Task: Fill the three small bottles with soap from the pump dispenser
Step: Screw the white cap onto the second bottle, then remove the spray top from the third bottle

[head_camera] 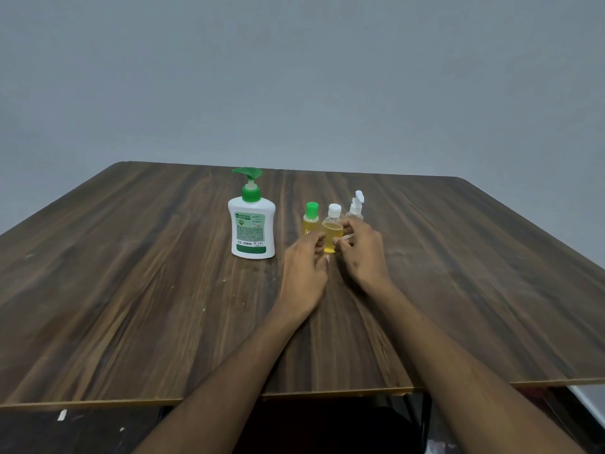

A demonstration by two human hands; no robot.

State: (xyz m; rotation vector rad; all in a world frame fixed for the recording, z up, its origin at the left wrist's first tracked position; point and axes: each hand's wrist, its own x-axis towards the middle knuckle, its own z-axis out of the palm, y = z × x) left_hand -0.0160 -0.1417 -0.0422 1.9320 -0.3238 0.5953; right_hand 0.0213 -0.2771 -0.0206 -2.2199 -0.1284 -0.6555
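Our left hand (302, 257) and right hand (361, 247) pinch the capped, yellow-filled clear plastic middle bottle (332, 232); we judge uncapping or setting down comes next.

Plain grey-blue wall (294, 77) behind, bare and evenly lit, a little darker toward the upper corners. In front of it, a dark brown wood-grain table (131, 290), rounded at the far corners, with small pale scuffs on the left side and a lighter strip along the near edge. Below the near edge, dark floor (82, 430) flecked with white on the left; a pale patch at far right.
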